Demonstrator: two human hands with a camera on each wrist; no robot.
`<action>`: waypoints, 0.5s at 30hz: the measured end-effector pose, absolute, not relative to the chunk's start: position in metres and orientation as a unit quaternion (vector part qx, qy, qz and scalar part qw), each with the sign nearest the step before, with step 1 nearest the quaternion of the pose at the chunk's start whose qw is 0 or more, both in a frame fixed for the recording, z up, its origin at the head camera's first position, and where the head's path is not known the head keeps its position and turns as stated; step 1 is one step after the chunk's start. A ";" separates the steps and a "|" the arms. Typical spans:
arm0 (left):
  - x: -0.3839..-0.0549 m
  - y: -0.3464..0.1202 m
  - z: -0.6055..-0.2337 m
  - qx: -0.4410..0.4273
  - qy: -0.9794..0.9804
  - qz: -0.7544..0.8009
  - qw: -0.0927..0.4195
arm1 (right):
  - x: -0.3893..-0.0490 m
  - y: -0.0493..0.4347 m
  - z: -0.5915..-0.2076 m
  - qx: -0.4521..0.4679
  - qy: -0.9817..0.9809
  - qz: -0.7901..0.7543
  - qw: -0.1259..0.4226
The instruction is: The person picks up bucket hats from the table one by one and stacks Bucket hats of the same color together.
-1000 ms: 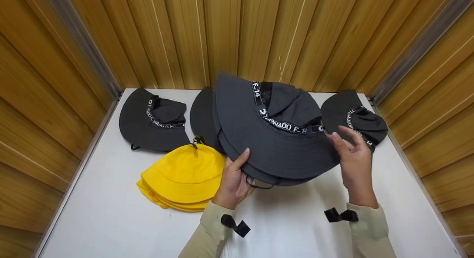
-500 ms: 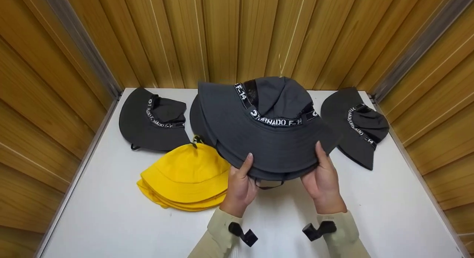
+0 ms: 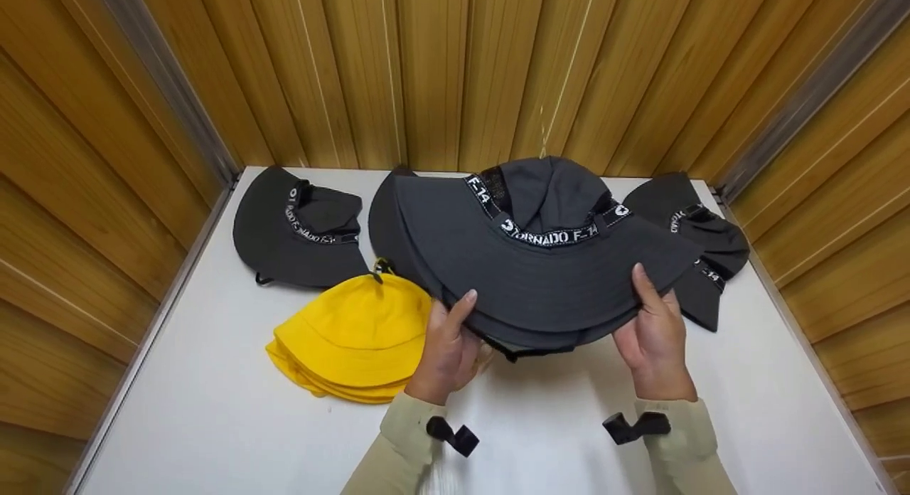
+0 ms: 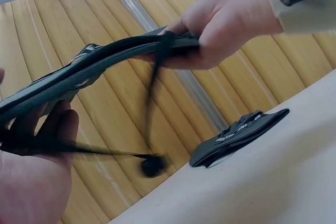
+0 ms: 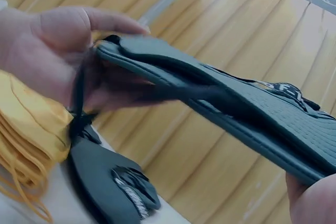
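The left hand [image 3: 444, 356] and right hand [image 3: 655, 338] grip the near brims of the stacked grey hats [image 3: 540, 289], held above the white table [image 3: 213, 424]. If either thumb slackens, I reckon the lower brim could slide out; the dangling cord [image 4: 153, 166] might snag the yellow hats [image 3: 355, 338]. Dark hats [image 3: 298, 264] lie beyond.

I see room to reach over the flat white table [image 3: 530, 438], on the near side of the big dark grey cloth hat [image 3: 540, 289] held up. Under that hat, a thin black strap [image 4: 156, 72] hangs in the way. Soft yellow cloth hats [image 3: 355, 338] block its left, a floppy dark cloth hat [image 3: 714, 239] its right, a brown wooden wall [image 3: 498, 75] its back.
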State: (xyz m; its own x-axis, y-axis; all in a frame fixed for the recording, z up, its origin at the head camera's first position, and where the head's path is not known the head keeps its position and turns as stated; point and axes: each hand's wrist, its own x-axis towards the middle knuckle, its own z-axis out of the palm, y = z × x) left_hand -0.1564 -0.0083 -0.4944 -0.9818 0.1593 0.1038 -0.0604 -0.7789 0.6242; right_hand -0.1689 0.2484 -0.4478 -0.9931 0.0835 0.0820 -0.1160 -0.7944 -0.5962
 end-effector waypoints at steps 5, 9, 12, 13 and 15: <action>-0.171 -0.030 -0.484 0.081 0.342 0.935 0.049 | -0.173 0.267 -0.444 0.038 -0.336 0.940 0.041; -0.184 -0.046 -0.474 0.054 0.372 0.926 0.044 | -0.176 0.280 -0.442 0.025 -0.369 0.928 0.051; -0.192 -0.052 -0.468 0.046 0.412 0.909 0.042 | -0.178 0.288 -0.441 0.007 -0.388 0.920 0.056; -0.194 -0.052 -0.467 0.045 0.424 0.904 0.044 | -0.179 0.291 -0.440 -0.002 -0.394 0.917 0.056; -0.197 -0.050 -0.468 0.045 0.442 0.894 0.050 | -0.179 0.296 -0.439 -0.020 -0.399 0.915 0.054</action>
